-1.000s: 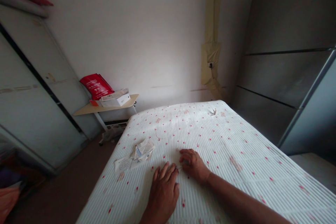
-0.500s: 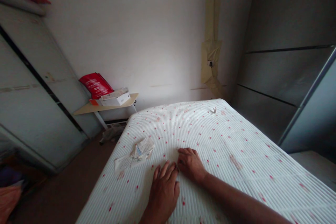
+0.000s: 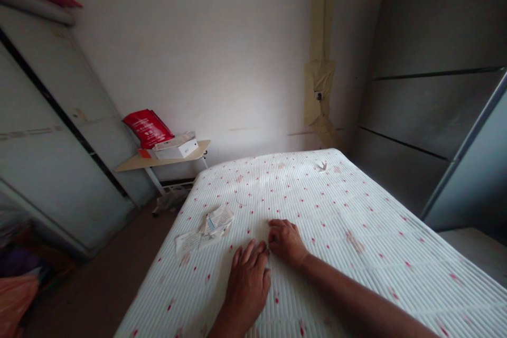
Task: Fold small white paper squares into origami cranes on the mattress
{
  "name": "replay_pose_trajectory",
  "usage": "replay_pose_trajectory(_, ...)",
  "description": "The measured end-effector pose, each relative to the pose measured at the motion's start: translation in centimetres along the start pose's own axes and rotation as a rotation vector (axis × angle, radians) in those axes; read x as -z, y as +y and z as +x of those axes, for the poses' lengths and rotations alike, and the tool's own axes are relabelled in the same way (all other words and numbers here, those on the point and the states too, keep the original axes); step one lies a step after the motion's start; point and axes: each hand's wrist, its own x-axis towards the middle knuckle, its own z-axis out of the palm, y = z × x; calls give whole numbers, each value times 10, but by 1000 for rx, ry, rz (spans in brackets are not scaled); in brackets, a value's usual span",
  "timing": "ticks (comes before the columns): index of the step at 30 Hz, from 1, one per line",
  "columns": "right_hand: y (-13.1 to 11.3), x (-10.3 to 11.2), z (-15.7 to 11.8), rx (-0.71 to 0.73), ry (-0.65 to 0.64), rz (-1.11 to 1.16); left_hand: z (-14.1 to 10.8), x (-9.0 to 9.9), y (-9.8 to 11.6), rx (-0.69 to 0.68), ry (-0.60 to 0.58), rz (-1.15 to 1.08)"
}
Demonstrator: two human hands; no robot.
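A white ribbed sheet with red dots (image 3: 340, 285) covers the bed. My left hand (image 3: 249, 282) lies on it, palm down, fingers slightly apart. Close beside its fingertips is my right hand (image 3: 285, 242), its fingers curled down against the sheet; whatever may be under them is hidden. Torn pieces of printed paper (image 3: 219, 220) lie in a small pile beyond my left hand, with a flatter piece (image 3: 188, 243) to their left. A small white scrap (image 3: 322, 166) rests near the far edge of the bed.
At the back left, a small table (image 3: 204, 147) bears a red plastic bag (image 3: 148, 128) and a white box (image 3: 178, 149). Grey cabinets (image 3: 420, 111) stand on the right. Pale cupboard doors (image 3: 35, 116) are on the left, with an orange cloth or bag (image 3: 18, 296) low down.
Both hands stay almost in place, side by side on the sheet. The whole view has shifted very slightly.
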Motion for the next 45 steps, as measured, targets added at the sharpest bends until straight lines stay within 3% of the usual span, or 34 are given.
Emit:
replay_pose_trajectory(33,11,2,-3,45,0,57,-4,-2,-4,-12,-31,1)
replay_pose_trajectory(45,12,4,-10,161,7,47,-5,-2,-5,-21,-31,17)
